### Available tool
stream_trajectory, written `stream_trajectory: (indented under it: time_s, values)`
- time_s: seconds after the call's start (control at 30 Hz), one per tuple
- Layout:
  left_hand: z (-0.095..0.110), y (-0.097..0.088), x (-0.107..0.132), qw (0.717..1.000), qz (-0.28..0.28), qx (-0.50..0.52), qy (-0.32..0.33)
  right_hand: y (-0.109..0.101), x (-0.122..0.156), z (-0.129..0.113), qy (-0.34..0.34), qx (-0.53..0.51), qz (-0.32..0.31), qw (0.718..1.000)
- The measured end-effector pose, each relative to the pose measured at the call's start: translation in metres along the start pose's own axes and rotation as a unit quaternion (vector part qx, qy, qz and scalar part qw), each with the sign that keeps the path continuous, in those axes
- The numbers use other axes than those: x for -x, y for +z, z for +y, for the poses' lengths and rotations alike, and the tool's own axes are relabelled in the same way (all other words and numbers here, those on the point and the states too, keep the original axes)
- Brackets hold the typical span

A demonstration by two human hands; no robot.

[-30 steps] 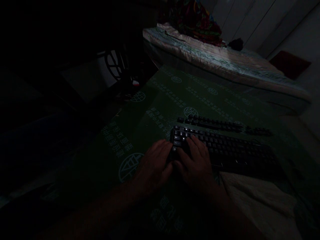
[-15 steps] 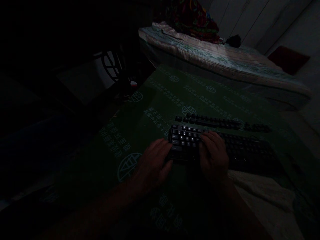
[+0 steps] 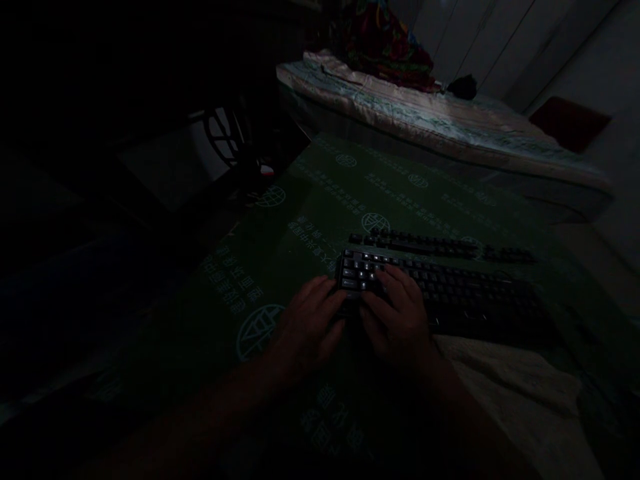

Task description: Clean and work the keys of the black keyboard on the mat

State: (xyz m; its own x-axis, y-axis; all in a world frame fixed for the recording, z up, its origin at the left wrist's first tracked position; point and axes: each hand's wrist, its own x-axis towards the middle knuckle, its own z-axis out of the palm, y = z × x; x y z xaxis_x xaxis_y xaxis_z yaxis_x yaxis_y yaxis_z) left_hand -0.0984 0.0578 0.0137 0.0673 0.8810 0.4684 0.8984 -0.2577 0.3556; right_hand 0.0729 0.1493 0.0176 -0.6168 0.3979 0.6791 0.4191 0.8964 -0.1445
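Black keyboard (image 3: pixel 480 300): being supported on the green desk (image 3: pixel 270 260).
Left hand (image 3: pixel 305 330): being placed at its left edge, thumb parted from fingers.
Right hand (image 3: pixel 400 320): being held over the keys (image 3: pixel 363 274), apart from the left; whether anything is being gripped cannot be told.
Progress: some left-end keys are being seen in place; rows of pieces (image 3: pixel 425 245) behind, apparently unfitted keys, are being left.
Shadow: right end being obscured; gaps cannot be counted.

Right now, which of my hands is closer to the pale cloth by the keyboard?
Right. Your right hand is over the keyboard's left part, up and left of the cloth in view; your left hand is at the keyboard's left end, farther from the cloth.
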Motion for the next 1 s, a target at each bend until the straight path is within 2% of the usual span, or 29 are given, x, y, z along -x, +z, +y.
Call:
stream_trajectory:
  time_s: [0.23, 0.53, 1.0]
  values:
    - [-0.0024, 0.0043, 0.0035, 1.0, -0.001, -0.016, -0.009, 0.006, -0.0002, -0.0093, 0.014, 0.025, -0.053, 0.998]
    - [-0.0038, 0.0029, 0.0032, 1.0, 0.018, -0.004, 0.002, 0.0057, 0.0013, -0.0085, 0.024, 0.016, -0.011, 1.0]
    - [-0.0046, 0.0043, 0.0046, 1.0, 0.008, -0.023, 0.002, 0.0094, 0.0026, -0.0089, 0.001, 0.057, -0.036, 0.998]
